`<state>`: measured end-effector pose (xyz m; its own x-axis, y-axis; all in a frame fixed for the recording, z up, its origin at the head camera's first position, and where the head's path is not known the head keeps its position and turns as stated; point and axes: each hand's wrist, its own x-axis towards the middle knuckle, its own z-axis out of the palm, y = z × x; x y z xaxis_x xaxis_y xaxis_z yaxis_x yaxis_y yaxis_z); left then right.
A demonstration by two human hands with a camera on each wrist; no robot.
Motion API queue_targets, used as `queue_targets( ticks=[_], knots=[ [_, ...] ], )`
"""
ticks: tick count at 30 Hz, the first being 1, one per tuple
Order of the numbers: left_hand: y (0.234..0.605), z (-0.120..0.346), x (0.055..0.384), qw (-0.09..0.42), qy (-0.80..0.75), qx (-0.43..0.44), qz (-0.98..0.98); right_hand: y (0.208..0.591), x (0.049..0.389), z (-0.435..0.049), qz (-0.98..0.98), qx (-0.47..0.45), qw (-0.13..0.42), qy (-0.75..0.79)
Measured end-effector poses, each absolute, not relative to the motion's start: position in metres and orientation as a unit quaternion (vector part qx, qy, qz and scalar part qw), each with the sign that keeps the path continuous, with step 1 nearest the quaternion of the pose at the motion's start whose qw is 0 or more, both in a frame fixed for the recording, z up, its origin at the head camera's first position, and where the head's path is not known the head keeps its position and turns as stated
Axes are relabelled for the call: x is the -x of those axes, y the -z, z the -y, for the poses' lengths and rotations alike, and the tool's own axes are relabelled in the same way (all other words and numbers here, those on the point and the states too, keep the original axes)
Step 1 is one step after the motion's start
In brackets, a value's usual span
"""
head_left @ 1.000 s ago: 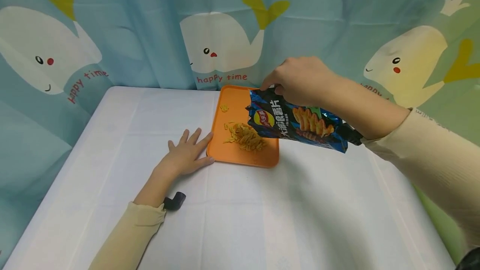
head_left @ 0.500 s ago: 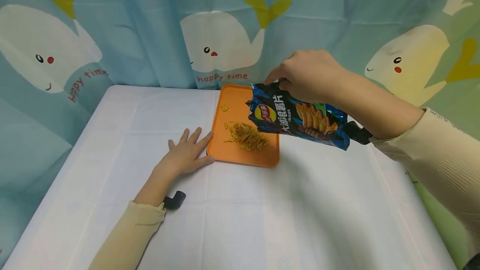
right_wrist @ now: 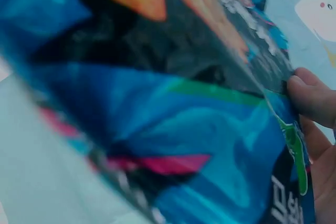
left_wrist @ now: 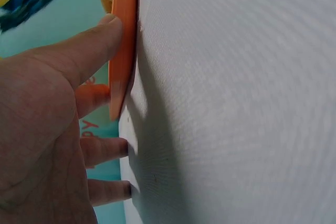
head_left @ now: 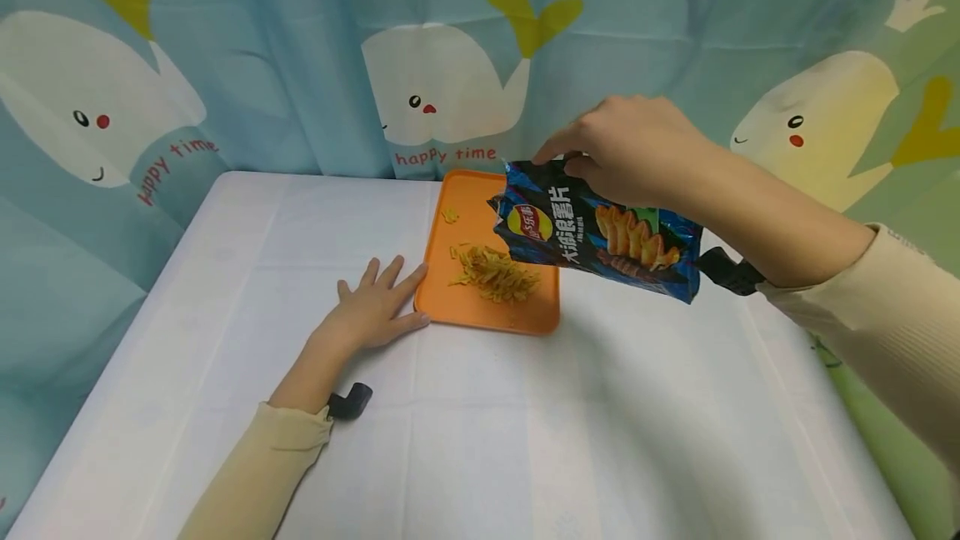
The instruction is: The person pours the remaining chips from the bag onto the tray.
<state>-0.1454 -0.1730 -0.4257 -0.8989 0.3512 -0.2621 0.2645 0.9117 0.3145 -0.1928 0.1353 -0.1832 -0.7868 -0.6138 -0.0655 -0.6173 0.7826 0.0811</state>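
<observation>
A dark blue chip bag is held on its side above the right part of an orange tray, its torn end facing left. My right hand pinches the bag's upper edge; in the right wrist view the thumb presses against the crinkled foil. On the tray lies a heap of yellow chip strips, with a few pieces farther back. My left hand is spread on the table, thumb and forefinger touching the tray's left front corner. The left wrist view shows the thumb on the tray rim.
A white cloth covers the table. Behind it hangs a blue curtain with printed whales, close to the tray's far edge. Black wrist-worn devices sit at both cuffs.
My right hand has lifted the bag slightly and shifted it a little to the right. The left hand, the tray and the chip heap look the same.
</observation>
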Motion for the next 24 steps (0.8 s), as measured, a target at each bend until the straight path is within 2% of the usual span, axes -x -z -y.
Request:
queue_targets(
  ticks=[12, 19, 24],
  knots=[
    [0.4265, 0.1742, 0.1453, 0.161, -0.134, -0.156, -0.965, 0.1844, 0.1916, -0.1417, -0.943, 0.331, 0.003, -0.040],
    [0.4274, 0.1737, 0.1452, 0.160, -0.139, -0.158, -0.964, 0.1824, 0.1912, -0.1398, -0.945, 0.322, 0.031, -0.054],
    [0.4270, 0.1727, 0.1456, 0.160, -0.139, -0.159, -0.964, 0.1779, 0.1930, -0.1352, -0.940, 0.336, 0.007, -0.059]
  ],
)
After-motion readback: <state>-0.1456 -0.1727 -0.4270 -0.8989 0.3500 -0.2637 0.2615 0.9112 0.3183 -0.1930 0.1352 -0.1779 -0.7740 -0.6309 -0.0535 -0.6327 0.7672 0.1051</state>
